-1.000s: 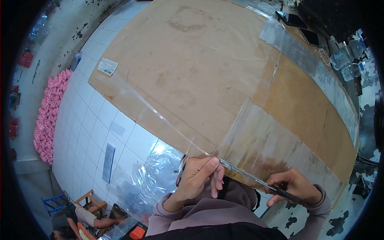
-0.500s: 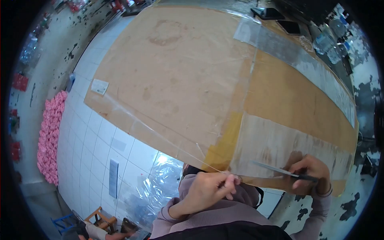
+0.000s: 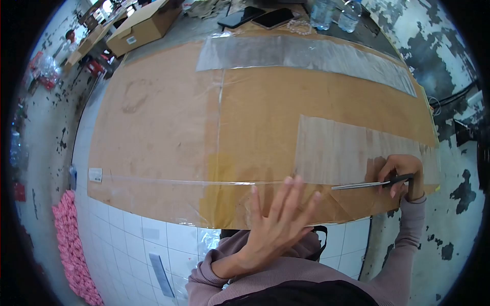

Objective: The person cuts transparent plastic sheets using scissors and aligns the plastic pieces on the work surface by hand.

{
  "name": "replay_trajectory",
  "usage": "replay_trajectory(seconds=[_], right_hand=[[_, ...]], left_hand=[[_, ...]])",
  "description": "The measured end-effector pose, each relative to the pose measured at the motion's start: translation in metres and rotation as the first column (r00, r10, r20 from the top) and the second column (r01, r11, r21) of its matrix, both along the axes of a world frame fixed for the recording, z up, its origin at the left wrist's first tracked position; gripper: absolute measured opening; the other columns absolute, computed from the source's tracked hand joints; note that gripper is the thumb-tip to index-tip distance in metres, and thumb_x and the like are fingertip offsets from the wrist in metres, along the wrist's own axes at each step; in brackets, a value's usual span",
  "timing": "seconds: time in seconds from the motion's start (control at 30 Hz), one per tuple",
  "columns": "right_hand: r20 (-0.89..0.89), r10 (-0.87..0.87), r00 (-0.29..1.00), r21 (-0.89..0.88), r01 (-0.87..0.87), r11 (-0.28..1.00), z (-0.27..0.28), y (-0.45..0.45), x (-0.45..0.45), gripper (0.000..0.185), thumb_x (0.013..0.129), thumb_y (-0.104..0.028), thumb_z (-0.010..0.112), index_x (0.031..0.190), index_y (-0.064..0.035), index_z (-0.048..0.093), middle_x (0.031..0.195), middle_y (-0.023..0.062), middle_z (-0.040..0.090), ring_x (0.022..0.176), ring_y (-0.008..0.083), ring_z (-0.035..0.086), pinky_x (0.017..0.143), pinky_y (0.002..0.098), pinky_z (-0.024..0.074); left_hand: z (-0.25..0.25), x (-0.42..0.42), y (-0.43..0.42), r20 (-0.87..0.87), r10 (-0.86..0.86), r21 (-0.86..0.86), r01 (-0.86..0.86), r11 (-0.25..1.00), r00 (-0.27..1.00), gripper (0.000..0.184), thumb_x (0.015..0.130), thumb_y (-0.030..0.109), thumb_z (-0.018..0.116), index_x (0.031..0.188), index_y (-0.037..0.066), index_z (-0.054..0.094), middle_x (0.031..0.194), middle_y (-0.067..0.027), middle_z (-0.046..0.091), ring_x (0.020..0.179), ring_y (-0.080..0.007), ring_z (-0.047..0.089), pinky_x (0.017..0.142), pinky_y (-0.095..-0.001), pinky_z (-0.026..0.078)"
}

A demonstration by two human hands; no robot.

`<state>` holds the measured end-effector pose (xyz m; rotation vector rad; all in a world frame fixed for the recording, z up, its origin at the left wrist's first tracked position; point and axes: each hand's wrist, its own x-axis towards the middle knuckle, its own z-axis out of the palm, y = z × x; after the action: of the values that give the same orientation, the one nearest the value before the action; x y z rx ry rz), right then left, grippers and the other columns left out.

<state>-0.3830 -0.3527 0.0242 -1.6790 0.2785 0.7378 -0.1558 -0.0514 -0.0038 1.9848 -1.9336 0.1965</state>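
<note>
My left hand [image 3: 278,219] is open with its fingers spread, at the front edge of the cardboard-covered table [image 3: 153,132]. Nothing shows in it. Its fingertips are near a strip of clear tape [image 3: 168,181] that runs across the cardboard. My right hand [image 3: 402,173] is closed around the black handles of a pair of scissors [image 3: 360,185]. The long metal blades point left over the cardboard and look nearly closed. A pale clear sheet [image 3: 332,148] lies just behind the blades.
Two phones [image 3: 273,18] and plastic bottles [image 3: 349,16] stand along the back. A cardboard box [image 3: 140,28] is at the back left. A clear plastic strip [image 3: 286,51] covers the far part of the table. A pink bundle [image 3: 74,245] lies on the left.
My left hand has gone from a pinch to spread fingers and now reaches over the cardboard. The view has turned right. My right hand still holds the scissors, blades now more level.
</note>
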Motion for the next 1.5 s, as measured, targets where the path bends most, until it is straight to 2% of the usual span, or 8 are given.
replay_trajectory(seconds=[0.3, 0.47, 0.7, 0.83, 1.07, 1.2, 1.33, 1.5], right_hand=[[0.092, 0.017, 0.996, 0.016, -0.018, 1.000, -0.005, -0.007, -0.011, 0.037, 0.068, -0.029, 0.079, 0.094, -0.0052, 0.067, 0.060, -0.0024, 0.057, 0.046, 0.0037, 0.047, 0.041, 0.0200, 0.0361], [0.158, 0.084, 0.984, -0.033, -0.080, 0.996, -0.010, -0.005, -0.011, 0.038, 0.069, -0.030, 0.078, 0.095, -0.0049, 0.067, 0.066, 0.0000, 0.060, 0.052, 0.0056, 0.051, 0.046, 0.0208, 0.0393], [0.122, 0.020, 0.992, 0.050, -0.026, 0.998, 0.006, -0.001, 0.002, 0.045, 0.071, -0.031, 0.077, 0.100, 0.0008, 0.065, 0.070, 0.0038, 0.061, 0.054, 0.0074, 0.055, 0.047, 0.0213, 0.0420], [-0.077, -0.048, 0.996, 0.224, 0.064, 0.973, 0.003, -0.015, 0.008, 0.047, 0.072, -0.027, 0.076, 0.104, 0.0047, 0.061, 0.072, 0.0065, 0.059, 0.051, 0.0090, 0.053, 0.044, 0.0216, 0.0417], [0.210, -0.289, 0.934, 0.359, 0.202, 0.911, -0.008, -0.027, 0.036, 0.044, 0.079, -0.028, 0.069, 0.105, 0.0058, 0.059, 0.064, 0.0051, 0.055, 0.052, 0.0094, 0.051, 0.045, 0.0207, 0.0403], [0.638, -0.707, 0.306, 0.159, 0.845, 0.510, 0.009, 0.095, 0.045, 0.071, 0.083, -0.048, 0.058, 0.128, 0.0033, 0.040, 0.055, 0.0008, 0.045, 0.048, 0.0071, 0.042, 0.048, 0.0195, 0.0350], [0.224, -0.959, 0.176, 0.439, 0.860, 0.260, -0.002, 0.201, -0.014, 0.108, 0.048, -0.069, 0.074, 0.120, 0.0055, 0.044, 0.076, 0.0049, 0.052, 0.058, 0.0101, 0.046, 0.052, 0.0243, 0.0357], [-0.126, -0.966, 0.225, 0.381, 0.910, 0.162, -0.010, 0.287, -0.020, 0.067, 0.059, -0.049, 0.077, 0.097, 0.0012, 0.053, 0.085, 0.0059, 0.049, 0.080, 0.0140, 0.047, 0.073, 0.0265, 0.0353]], left_hand=[[-0.007, 0.022, 0.010, -0.272, -0.244, 0.319, 0.327, 0.889, 0.931, 0.053, 0.072, 0.050, 0.064, 0.103, 0.009, 0.058, 0.111, -0.0132, 0.048, 0.100, -0.0276, 0.048, 0.079, -0.0407, 0.037], [0.014, 0.028, -0.017, -0.089, -0.038, -0.067, 0.032, 0.997, 0.995, 0.042, 0.073, 0.038, 0.068, 0.097, 0.007, 0.057, 0.095, -0.0085, 0.051, 0.085, -0.0253, 0.051, 0.074, -0.0363, 0.039], [0.012, 0.022, -0.029, 0.058, 0.088, 0.150, -0.095, 0.984, 0.994, 0.018, 0.077, 0.017, 0.062, 0.089, 0.006, 0.055, 0.086, -0.0071, 0.050, 0.081, -0.0236, 0.053, 0.066, -0.0343, 0.042], [0.017, 0.032, -0.019, -0.231, -0.064, 0.146, 0.099, 0.984, 0.971, 0.013, 0.077, 0.009, 0.059, 0.088, 0.005, 0.055, 0.078, -0.0071, 0.050, 0.073, -0.0235, 0.054, 0.060, -0.0331, 0.043], [-0.004, 0.016, 0.015, -0.537, -0.039, -0.017, 0.035, 0.999, 0.842, 0.012, 0.075, 0.002, 0.066, 0.085, 0.003, 0.061, 0.074, -0.0073, 0.056, 0.061, -0.0211, 0.058, 0.050, -0.0302, 0.046], [-0.017, 0.014, 0.020, -0.591, -0.020, -0.123, -0.065, 0.990, 0.806, 0.014, 0.072, -0.002, 0.069, 0.084, 0.003, 0.064, 0.075, -0.0080, 0.060, 0.059, -0.0181, 0.060, 0.049, -0.0278, 0.047], [-0.022, 0.017, 0.017, -0.555, -0.072, -0.185, -0.039, 0.982, 0.829, 0.014, 0.071, -0.002, 0.069, 0.084, 0.002, 0.064, 0.074, -0.0087, 0.060, 0.059, -0.0184, 0.060, 0.049, -0.0275, 0.047], [-0.023, 0.020, 0.017, -0.523, -0.116, -0.188, 0.019, 0.982, 0.844, 0.017, 0.069, -0.006, 0.064, 0.084, 0.001, 0.064, 0.074, -0.0090, 0.060, 0.059, -0.0187, 0.060, 0.049, -0.0270, 0.047]])
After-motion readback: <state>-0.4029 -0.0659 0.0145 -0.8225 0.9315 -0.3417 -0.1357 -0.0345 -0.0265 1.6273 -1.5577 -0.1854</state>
